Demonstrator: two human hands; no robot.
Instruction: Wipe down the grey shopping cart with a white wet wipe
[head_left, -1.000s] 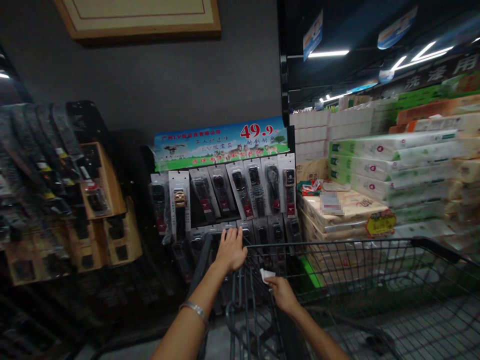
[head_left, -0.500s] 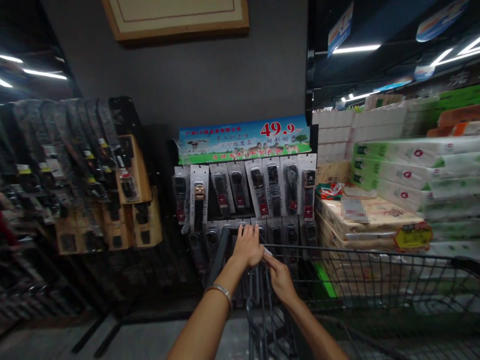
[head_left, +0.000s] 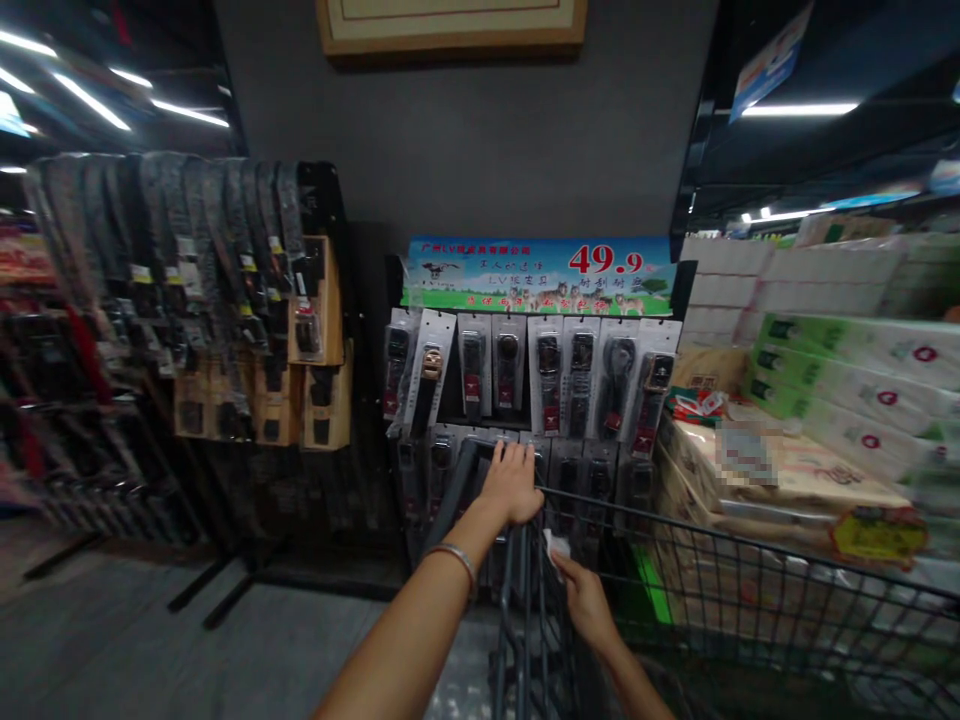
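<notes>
My left hand (head_left: 512, 488), with a silver bangle on its wrist, is closed over the far end of a dark shopping cart handle (head_left: 459, 482). The fingers point away from me, and the thumb side is partly hidden. Lower and to the right, my right hand (head_left: 589, 603) pinches a small crumpled white tissue (head_left: 556, 546) beside the cart's frame. The wire basket of the shopping cart (head_left: 720, 534) stretches off to the right.
Packaged belts (head_left: 581, 370) hang straight ahead beneath a blue price sign (head_left: 540, 275). More belts drape over a rack (head_left: 322, 200) at left, its feet reaching onto the grey floor (head_left: 300, 640). Stacked tissue packs (head_left: 832, 350) stand behind the basket.
My view has swung left, so the shelves appear further right. My right hand has drawn down and away from the left hand, bringing the white tissue into plain sight. The left hand stays on the handle.
</notes>
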